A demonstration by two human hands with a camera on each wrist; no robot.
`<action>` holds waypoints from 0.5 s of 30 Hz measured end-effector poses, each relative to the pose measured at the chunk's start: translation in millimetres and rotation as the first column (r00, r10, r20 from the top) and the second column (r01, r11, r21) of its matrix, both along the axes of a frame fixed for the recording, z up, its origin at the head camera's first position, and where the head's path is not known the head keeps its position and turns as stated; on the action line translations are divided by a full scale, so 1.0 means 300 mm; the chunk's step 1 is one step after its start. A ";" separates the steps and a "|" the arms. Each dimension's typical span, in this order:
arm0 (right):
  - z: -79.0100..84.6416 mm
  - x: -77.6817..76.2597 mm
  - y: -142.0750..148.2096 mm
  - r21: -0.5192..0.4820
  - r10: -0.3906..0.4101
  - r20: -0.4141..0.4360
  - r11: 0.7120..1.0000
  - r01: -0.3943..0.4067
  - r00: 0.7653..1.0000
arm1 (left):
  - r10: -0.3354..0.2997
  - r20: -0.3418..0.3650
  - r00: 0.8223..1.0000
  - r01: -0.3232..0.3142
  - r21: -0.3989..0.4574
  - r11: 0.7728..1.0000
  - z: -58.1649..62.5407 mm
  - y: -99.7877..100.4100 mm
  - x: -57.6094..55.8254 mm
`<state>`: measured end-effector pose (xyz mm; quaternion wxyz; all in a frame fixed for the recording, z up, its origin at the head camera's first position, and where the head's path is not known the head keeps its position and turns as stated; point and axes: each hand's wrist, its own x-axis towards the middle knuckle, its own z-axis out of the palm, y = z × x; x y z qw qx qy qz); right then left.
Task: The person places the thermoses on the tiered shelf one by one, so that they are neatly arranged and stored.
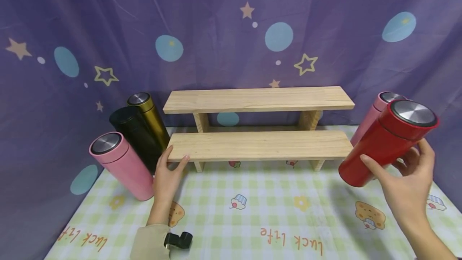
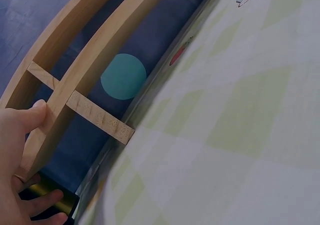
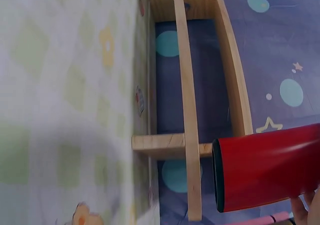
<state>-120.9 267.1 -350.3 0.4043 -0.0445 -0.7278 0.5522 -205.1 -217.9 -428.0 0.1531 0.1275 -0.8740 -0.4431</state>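
Observation:
In the head view, my right hand [image 1: 411, 189] grips a red thermos bottle [image 1: 384, 145] with a steel-topped lid. The bottle is tilted and held above the table, by the right end of a two-tier wooden shelf [image 1: 260, 145]. The right wrist view shows the red bottle's dark base [image 3: 218, 175] close to the shelf's end. My left hand [image 1: 167, 181] holds the left front corner of the lower tier. In the left wrist view its thumb [image 2: 32, 116] presses on the board's edge, while the other fingers reach around the end.
Left of the shelf stand a pink thermos [image 1: 124, 167], a black one [image 1: 138, 139] and a gold one [image 1: 153, 117]. Another pink thermos [image 1: 371, 113] is partly hidden behind the red bottle. A checked cloth [image 1: 267, 212] covers the table; a purple curtain [image 1: 223, 7] hangs behind.

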 end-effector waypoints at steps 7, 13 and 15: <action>0.016 -0.038 -0.046 -0.164 0.129 -0.072 0.976 -0.140 0.989 | 0.003 -0.023 1.000 -0.002 0.018 1.000 -0.009 0.000 0.002; 0.026 -0.059 -0.095 -0.212 0.204 -0.143 0.949 -0.231 0.968 | 0.008 -0.031 0.999 -0.007 0.014 1.000 -0.011 0.001 -0.001; 0.032 -0.069 -0.116 -0.207 0.209 -0.147 0.949 -0.236 0.967 | 0.007 -0.034 0.999 -0.006 0.014 1.000 -0.010 -0.001 -0.003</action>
